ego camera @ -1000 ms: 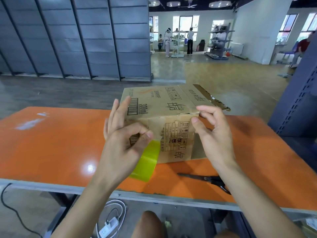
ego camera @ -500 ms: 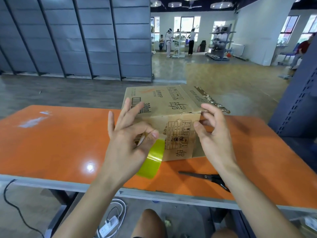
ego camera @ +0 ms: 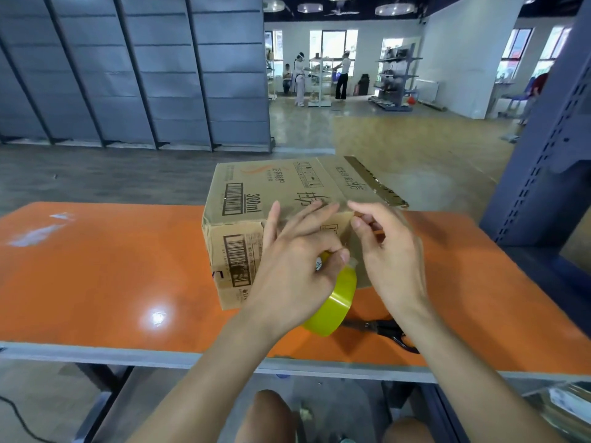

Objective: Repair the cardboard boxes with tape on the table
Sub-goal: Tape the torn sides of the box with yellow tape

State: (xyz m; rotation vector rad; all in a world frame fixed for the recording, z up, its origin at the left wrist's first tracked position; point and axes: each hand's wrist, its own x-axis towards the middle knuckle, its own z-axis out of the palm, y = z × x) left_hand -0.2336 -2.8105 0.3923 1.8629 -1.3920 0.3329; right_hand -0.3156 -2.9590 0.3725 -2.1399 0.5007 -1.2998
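While the brown printed cardboard box [ego camera: 256,193] sits closed-side up near the middle of the orange-topped table [ego camera: 112,282], both hands work at its near face, close together but w/ a small gap btwn them. L hand [ego camera: 287,276] grips the yellow-green roll of tape [ego camera: 335,305] from above, thumb and forefinger curled at the roll's top, other fingers stretched flat against the box front. R hand [ego camera: 390,263] is at the box's upper near edge, fingers curled; can't tell whether it pinches a tape end. A strip of shiny old tape [ego camera: 374,183] runs along the box's top R flap. Black-handled scissors [ego camera: 387,329] lie on the table near its front edge, partly under the R forearm.
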